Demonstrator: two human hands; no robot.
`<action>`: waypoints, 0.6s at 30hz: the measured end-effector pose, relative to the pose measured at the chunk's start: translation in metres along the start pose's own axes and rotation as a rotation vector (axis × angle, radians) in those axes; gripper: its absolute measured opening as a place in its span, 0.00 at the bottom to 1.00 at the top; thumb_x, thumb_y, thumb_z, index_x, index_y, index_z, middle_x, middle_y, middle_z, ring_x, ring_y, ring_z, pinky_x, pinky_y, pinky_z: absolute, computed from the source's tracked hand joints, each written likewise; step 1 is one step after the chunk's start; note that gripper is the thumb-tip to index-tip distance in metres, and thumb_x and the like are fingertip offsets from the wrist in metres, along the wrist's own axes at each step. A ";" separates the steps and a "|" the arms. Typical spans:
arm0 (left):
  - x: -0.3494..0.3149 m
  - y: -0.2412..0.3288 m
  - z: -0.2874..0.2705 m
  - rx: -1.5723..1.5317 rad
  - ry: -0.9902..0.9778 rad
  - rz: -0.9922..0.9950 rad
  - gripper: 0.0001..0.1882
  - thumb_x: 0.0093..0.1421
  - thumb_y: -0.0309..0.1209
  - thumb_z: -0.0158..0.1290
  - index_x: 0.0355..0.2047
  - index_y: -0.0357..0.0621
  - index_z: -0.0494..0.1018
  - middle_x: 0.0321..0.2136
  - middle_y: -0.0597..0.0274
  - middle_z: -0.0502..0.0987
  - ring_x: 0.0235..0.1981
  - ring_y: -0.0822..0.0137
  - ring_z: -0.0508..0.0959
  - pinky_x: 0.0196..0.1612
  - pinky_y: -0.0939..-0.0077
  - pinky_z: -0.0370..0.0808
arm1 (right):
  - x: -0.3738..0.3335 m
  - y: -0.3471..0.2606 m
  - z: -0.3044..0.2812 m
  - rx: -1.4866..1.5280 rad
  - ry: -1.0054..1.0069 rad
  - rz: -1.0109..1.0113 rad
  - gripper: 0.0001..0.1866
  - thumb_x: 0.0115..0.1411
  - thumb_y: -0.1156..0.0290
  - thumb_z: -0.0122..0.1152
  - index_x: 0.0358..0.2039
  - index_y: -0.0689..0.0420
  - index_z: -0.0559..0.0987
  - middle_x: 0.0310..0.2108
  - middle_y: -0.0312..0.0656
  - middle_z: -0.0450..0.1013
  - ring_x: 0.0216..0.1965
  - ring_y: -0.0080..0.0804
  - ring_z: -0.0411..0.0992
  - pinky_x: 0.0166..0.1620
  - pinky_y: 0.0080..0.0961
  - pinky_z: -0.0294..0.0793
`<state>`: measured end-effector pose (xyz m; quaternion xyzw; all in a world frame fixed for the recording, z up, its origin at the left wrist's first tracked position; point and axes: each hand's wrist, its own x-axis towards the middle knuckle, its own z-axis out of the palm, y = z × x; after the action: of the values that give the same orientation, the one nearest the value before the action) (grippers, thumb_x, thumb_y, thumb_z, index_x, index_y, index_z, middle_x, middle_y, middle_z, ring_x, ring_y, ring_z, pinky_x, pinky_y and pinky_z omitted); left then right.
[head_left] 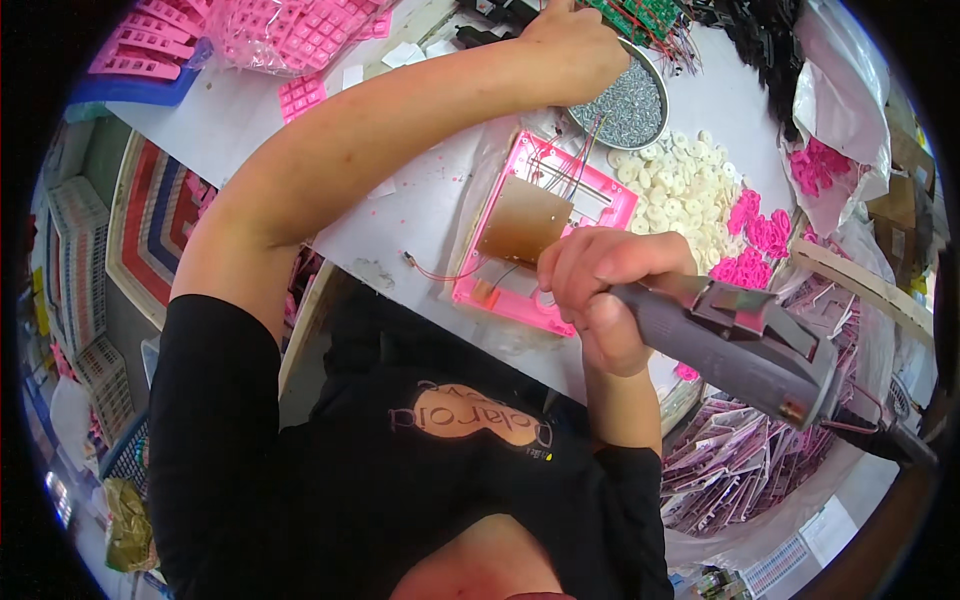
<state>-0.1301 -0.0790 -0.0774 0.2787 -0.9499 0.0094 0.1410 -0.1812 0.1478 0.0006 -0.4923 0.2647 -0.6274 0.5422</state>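
My right hand (620, 290) is wrapped round a grey electric screwdriver (735, 345), whose cable end points to the lower right. Beneath that hand lies a pink plastic housing (610, 195) with thin wires, partly covered by the hand. A brown board (525, 222) sits inside it. My left hand (577, 55) is at the left rim of a round bowl (664, 112) full of small silvery screws (622, 108). Its fingers are curled, and their tips are hidden, so what they hold cannot be made out.
White round plastic parts (675, 175) are heaped right of the housing, beside pink small parts (745, 265). Green circuit boards (640, 18) with wires lie behind the bowl. Pink keypads (320, 35) fill a bag at the back left. A large bag of pink-edged pieces (750, 465) stands at right.
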 end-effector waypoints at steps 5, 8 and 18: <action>-0.011 0.000 -0.017 -0.086 -0.002 0.037 0.10 0.55 0.37 0.54 0.26 0.47 0.81 0.28 0.57 0.82 0.37 0.56 0.79 0.45 0.52 0.66 | 0.007 0.004 0.009 0.079 0.007 0.037 0.11 0.57 0.86 0.59 0.39 0.59 0.72 0.25 0.43 0.71 0.27 0.31 0.71 0.38 0.36 0.77; -0.025 0.004 -0.048 -0.349 0.003 0.003 0.10 0.53 0.37 0.55 0.27 0.46 0.81 0.27 0.56 0.81 0.36 0.54 0.80 0.44 0.52 0.67 | 0.009 0.011 0.014 -0.105 -0.010 -0.051 0.09 0.54 0.87 0.60 0.34 0.61 0.73 0.23 0.44 0.72 0.23 0.32 0.72 0.32 0.32 0.77; -0.179 0.040 -0.091 -0.677 0.103 0.047 0.07 0.53 0.32 0.65 0.32 0.53 0.78 0.32 0.74 0.79 0.39 0.68 0.76 0.52 0.60 0.58 | 0.012 -0.002 0.012 -0.137 0.034 -0.020 0.12 0.56 0.79 0.66 0.37 0.59 0.72 0.18 0.38 0.69 0.17 0.30 0.68 0.25 0.30 0.72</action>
<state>0.0167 0.0579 -0.0370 0.1935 -0.8970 -0.2890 0.2729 -0.1703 0.1394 0.0105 -0.5203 0.3112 -0.6214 0.4963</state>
